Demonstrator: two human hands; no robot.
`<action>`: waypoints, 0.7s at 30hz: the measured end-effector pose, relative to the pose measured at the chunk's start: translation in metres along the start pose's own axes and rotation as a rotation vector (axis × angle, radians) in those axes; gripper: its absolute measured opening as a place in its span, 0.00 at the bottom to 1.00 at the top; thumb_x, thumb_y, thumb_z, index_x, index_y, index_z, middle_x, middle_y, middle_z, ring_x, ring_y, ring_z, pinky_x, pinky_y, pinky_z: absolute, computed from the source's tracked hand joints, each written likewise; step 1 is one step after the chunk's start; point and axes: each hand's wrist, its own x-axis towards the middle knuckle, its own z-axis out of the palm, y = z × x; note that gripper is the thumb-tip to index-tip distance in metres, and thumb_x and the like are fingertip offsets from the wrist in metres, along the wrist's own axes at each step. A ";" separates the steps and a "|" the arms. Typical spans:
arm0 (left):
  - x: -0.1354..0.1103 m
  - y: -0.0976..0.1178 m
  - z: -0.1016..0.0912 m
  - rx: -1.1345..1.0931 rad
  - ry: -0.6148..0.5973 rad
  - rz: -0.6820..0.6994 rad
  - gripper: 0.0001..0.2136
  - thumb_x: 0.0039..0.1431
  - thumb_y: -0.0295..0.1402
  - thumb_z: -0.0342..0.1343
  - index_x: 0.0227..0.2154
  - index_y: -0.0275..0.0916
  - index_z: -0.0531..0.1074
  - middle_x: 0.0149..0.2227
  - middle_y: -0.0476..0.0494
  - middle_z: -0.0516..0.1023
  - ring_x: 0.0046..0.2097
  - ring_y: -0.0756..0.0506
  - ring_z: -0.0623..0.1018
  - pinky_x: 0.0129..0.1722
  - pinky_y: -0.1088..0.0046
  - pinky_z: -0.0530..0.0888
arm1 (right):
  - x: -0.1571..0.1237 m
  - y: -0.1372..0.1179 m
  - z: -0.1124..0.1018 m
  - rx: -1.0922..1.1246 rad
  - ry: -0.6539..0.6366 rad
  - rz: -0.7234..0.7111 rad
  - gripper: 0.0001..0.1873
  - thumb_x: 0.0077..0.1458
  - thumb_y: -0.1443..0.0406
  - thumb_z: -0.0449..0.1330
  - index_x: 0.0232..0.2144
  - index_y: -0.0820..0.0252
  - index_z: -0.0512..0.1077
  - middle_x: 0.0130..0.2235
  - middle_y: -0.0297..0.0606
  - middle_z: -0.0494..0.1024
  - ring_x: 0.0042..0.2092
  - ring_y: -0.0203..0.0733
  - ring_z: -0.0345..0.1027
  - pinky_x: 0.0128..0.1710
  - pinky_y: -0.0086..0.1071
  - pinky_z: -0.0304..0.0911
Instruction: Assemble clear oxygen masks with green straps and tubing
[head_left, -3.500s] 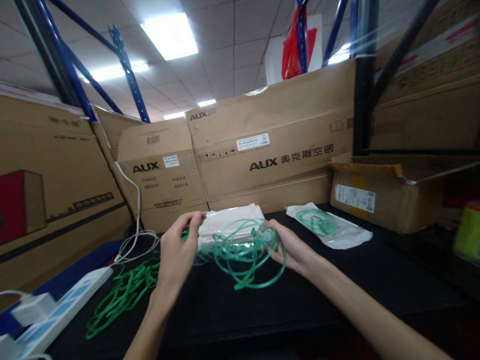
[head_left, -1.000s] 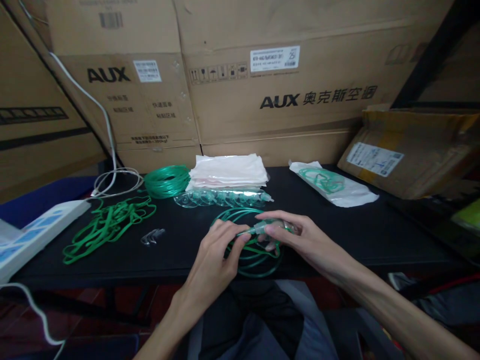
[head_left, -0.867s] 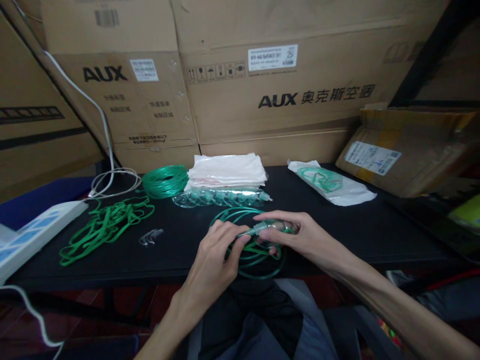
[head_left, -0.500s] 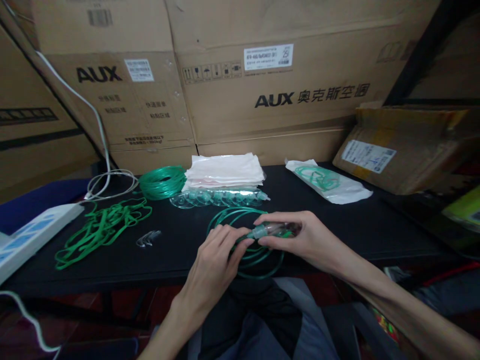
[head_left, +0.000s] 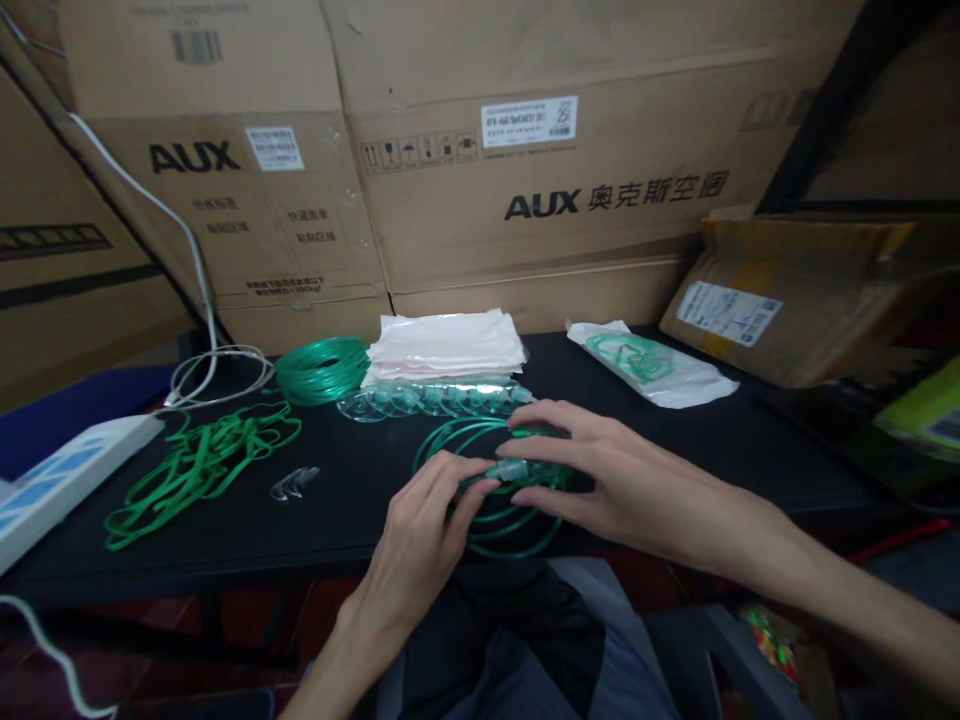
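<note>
Near the front edge of the black table [head_left: 352, 520] lies a coil of green tubing [head_left: 480, 520]. My left hand [head_left: 424, 535] pinches the tubing's end where it meets a clear connector [head_left: 511, 469]. My right hand [head_left: 622, 480] grips that clear plastic piece from the right, fingers curled over it, hiding most of it. Both hands hover just above the coil. Behind them lies a row of clear mask parts [head_left: 431, 400] and a stack of white plastic bags [head_left: 448, 346].
A tight green tubing coil [head_left: 322, 368] and loose green straps [head_left: 199, 470] lie at the left, with small clear clips [head_left: 294, 482]. A white power strip [head_left: 64, 490] sits far left. A bagged tubing set [head_left: 649, 365] lies right. Cardboard boxes [head_left: 555, 190] wall the back.
The view has tilted down from the boxes to the table. My hands have lowered the tubing and clear piece onto the table edge. My right hand's fingers have spread further over the piece.
</note>
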 end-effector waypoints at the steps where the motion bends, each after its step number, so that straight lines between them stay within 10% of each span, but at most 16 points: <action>1: 0.000 0.000 0.000 0.000 -0.007 0.000 0.05 0.70 0.29 0.54 0.45 0.40 0.73 0.40 0.45 0.80 0.42 0.47 0.81 0.44 0.72 0.78 | 0.002 -0.002 0.003 -0.043 -0.015 -0.029 0.16 0.61 0.62 0.65 0.51 0.56 0.78 0.56 0.47 0.76 0.54 0.51 0.75 0.54 0.45 0.72; 21: 0.002 0.000 0.001 0.126 -0.081 0.040 0.10 0.68 0.21 0.47 0.36 0.40 0.71 0.32 0.47 0.76 0.37 0.45 0.72 0.44 0.65 0.73 | 0.003 -0.004 0.014 -0.200 -0.107 -0.153 0.03 0.63 0.69 0.60 0.39 0.60 0.75 0.39 0.40 0.80 0.38 0.42 0.75 0.39 0.34 0.68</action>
